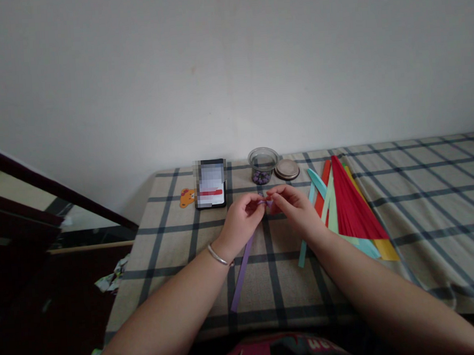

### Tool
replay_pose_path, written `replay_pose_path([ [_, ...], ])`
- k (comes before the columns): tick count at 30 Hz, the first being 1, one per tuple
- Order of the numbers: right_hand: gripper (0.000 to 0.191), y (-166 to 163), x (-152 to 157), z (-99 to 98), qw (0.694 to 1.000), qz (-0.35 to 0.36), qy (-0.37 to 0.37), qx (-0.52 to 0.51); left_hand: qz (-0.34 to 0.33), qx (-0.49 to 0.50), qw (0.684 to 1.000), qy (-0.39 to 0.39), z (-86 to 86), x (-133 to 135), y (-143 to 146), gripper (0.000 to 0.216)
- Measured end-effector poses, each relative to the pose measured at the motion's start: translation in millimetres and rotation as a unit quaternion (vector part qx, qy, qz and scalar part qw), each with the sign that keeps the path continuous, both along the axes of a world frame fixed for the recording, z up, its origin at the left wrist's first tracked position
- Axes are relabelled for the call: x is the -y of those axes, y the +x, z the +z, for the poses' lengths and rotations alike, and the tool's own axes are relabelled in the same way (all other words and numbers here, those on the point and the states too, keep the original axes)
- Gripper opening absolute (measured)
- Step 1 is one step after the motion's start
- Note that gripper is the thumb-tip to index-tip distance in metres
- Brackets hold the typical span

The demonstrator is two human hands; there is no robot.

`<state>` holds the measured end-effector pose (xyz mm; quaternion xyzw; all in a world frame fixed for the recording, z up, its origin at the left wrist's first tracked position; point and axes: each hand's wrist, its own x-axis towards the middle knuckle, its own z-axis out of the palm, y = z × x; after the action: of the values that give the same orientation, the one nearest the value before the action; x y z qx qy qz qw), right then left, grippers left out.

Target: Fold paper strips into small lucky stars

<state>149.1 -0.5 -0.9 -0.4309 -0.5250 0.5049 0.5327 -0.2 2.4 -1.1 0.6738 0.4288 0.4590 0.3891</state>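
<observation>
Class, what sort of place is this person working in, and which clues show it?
Probably a home craft table: a checked tablecloth, a fan of coloured paper strips, and a jar, with a purple strip pinched between left hand and right hand.

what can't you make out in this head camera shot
Head view only:
The folded end of the purple strip: the left hand and right hand pinch over it.
The screen of the phone: blurred out.
The purple bits in the jar: too small to tell what they are.
Both elbows: cut off by the bottom edge.
</observation>
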Motion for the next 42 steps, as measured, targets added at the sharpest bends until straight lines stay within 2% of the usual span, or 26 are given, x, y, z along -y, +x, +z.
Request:
replay_pose_path([
  [6,0.022,-0.2,4.5,6.0,0.983,0.001,0.028,0.180,0.032,-0.062,0.994,0.085,1.4,0.6,-1.6,0.006],
  [14,0.014,2.0,3.7,1.7,0.966,-0.023,0.050,0.252,0.044,-0.118,0.985,0.115,3.3,1.2,-4.0,0.007],
  [23,0.008,4.7,4.1,5.0,0.930,-0.041,0.113,0.349,0.047,-0.248,0.958,0.135,9.1,3.1,-7.2,0.006],
  [32,0.008,3.8,6.9,13.0,0.900,-0.041,0.155,0.405,0.046,-0.334,0.923,0.186,10.4,4.3,-7.1,0.007],
  [38,0.007,3.3,9.5,14.0,0.864,-0.045,0.169,0.472,0.049,-0.411,0.880,0.234,12.1,5.5,-7.7,0.005],
  [42,0.006,2.0,10.9,15.0,0.850,-0.038,0.176,0.495,0.042,-0.443,0.861,0.246,12.2,6.2,-7.7,0.002],
])
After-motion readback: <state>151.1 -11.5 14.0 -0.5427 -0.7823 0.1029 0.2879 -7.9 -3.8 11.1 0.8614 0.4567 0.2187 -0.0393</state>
